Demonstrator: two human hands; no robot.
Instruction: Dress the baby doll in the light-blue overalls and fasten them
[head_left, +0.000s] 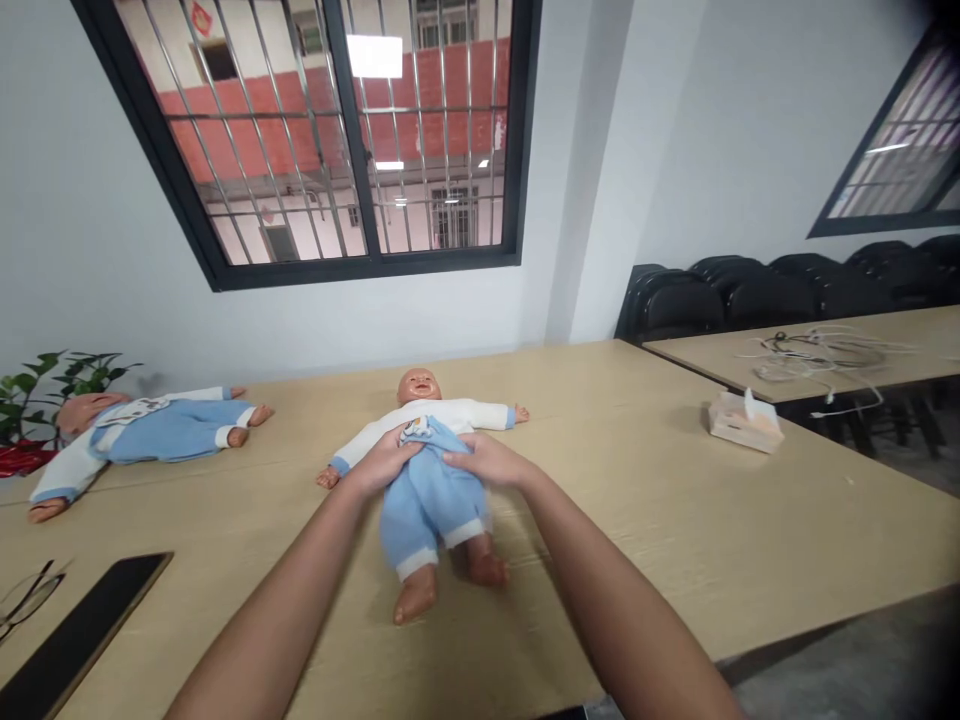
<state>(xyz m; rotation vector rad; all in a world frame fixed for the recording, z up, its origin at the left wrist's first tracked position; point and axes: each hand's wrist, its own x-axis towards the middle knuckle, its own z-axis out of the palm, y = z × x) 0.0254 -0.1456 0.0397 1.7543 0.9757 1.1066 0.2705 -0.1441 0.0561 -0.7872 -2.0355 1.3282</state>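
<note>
A baby doll (418,386) lies on its back on the table in front of me, head toward the wall and bare feet toward me. It wears a white top with blue cuffs and blue overalls (433,500) with white leg cuffs. At the left side of the waist, my left hand (386,460) is closed on the bunched cloth near a small printed patch. My right hand (491,460) grips the overalls at the other side, thumb over the fabric. Some fingertips of both hands are hidden in the cloth.
A second doll (169,430) in similar clothes lies at the left, near a potted plant (64,380). Eyeglasses (30,600) and a dark tablet-like slab (94,630) lie front left. A tissue box (745,423) stands right; cables (817,350) and black chairs (682,305) are beyond.
</note>
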